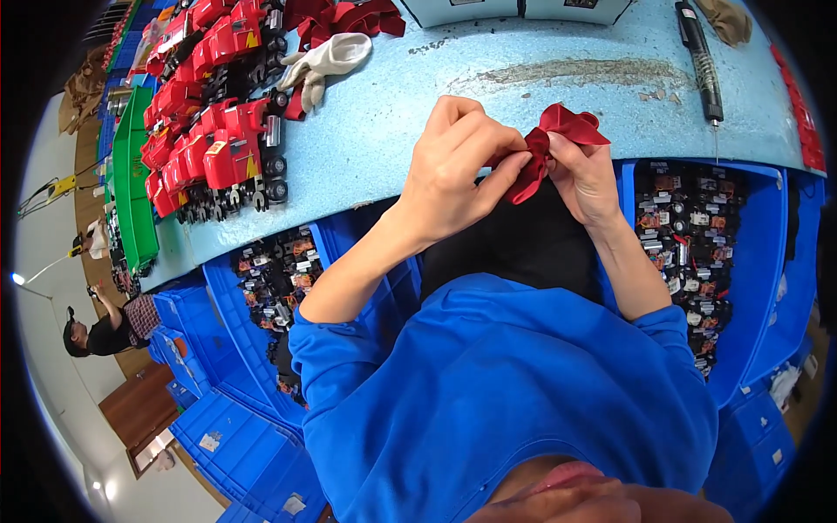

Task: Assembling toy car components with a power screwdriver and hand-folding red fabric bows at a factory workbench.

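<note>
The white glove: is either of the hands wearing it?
No: the white glove lies on the table, while the bare left hand and right hand hold red cloth.

Shirt point(514, 375): bright blue, softly creased
Neckline point(523, 455): round, blue
Sleeves point(336, 353): blue, ending near elbows
Lap garment point(510, 248): plain black
Left hand point(458, 166): bare
Right hand point(584, 179): bare

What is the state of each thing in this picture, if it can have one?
Shiny dark red fabric piece: folded, pinched between both hands
Bare left hand: fingers closed on the fabric
Bare right hand: thumb and fingers closed on the fabric
Pale grey cloth glove: unworn, crumpled
Red plastic toy trucks: crowded together
Light blue tabletop: scuffed
Black cylindrical screwdriver: unheld; on or off, cannot tell
</note>
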`<state>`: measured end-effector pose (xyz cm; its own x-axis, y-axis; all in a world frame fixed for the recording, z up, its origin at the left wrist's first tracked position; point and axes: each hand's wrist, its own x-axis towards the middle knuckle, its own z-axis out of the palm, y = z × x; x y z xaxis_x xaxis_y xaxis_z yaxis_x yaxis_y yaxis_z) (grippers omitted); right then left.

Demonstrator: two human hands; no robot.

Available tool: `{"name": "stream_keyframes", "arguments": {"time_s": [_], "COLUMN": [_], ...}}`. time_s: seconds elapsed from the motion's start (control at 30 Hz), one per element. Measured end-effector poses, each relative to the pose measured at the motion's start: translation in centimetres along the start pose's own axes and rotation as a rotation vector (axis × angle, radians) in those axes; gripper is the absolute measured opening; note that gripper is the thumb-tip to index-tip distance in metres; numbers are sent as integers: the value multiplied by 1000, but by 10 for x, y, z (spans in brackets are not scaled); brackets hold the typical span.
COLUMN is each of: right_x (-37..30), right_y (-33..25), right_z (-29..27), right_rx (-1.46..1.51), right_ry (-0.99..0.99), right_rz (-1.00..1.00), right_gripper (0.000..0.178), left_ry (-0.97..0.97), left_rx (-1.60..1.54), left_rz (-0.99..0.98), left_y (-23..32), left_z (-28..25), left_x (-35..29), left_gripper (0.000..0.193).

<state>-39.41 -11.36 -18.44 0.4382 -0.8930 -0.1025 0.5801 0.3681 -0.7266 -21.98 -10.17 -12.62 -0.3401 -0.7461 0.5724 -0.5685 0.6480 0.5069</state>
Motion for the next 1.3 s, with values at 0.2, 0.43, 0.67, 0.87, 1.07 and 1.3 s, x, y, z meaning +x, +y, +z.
{"name": "stream_keyframes", "arguments": {"time_s": [0.2,0.43,0.67,0.87,1.07,1.3], "right_x": [2,5,10,2,6,8], "right_y": [8,11,4,16,16,4], "right_z": [3,-12,-9,-5,-8,-9], "right_rx": [10,-213,-577,-303,-240,1], "right_ry": [133,39,-225,77,221,127], "right_rz": [-33,-193,-502,-299,-235,-137], "right_gripper": [15,17,14,18,10,33], "left_ry": [-23,-85,-238,-157,-153,12], "left_rx": [146,-65,-1243,-1027,-284,-495], "left_rz": [6,-364,-1255,-1036,-609,-663], "left_y": [1,-4,-21,-10,3,-6], "left_z": [4,7,3,20,26,24], "left_x": [0,0,-8,-19,-21,-18], "left_gripper": [15,7,22,20,13,13]}}
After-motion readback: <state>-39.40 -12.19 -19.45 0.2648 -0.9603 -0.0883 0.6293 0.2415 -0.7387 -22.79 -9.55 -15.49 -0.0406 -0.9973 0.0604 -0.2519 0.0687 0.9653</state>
